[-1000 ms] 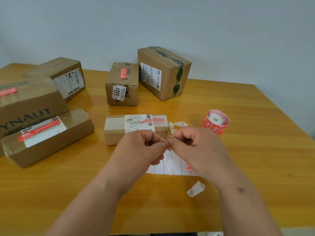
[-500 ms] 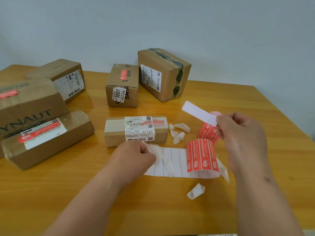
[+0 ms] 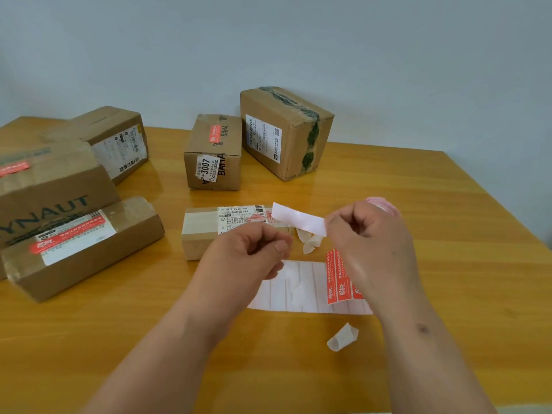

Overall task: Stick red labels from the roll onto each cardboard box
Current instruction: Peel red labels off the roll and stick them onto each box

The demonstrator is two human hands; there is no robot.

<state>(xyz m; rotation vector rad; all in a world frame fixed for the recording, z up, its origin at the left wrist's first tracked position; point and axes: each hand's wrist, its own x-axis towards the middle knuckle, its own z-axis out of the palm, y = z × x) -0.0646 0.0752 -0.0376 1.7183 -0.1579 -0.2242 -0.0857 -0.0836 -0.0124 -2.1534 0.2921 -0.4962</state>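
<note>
My right hand (image 3: pixel 370 243) pinches one peeled label (image 3: pixel 298 219) by its end, white back facing me, above the small long box (image 3: pixel 200 231). My left hand (image 3: pixel 248 255) hovers in front of that box with its fingers curled, and nothing shows between them. The white backing strip (image 3: pixel 298 285) lies flat on the table, with red labels (image 3: pixel 339 279) at its right end. The label roll (image 3: pixel 379 201) is mostly hidden behind my right hand. The small long box carries a red label on its top.
More cardboard boxes stand around: a BAHA box (image 3: pixel 213 153), a green-taped box (image 3: pixel 283 130), a long box (image 3: pixel 80 246), a large box (image 3: pixel 50 186) and one behind it (image 3: pixel 116 135). Curled backing scraps (image 3: pixel 342 337) lie on the wooden table (image 3: pixel 448 234).
My hands were pinched together, then my right hand peeled a label away to the right. It has now swung the label left over the small box. My left hand lifted off the backing strip.
</note>
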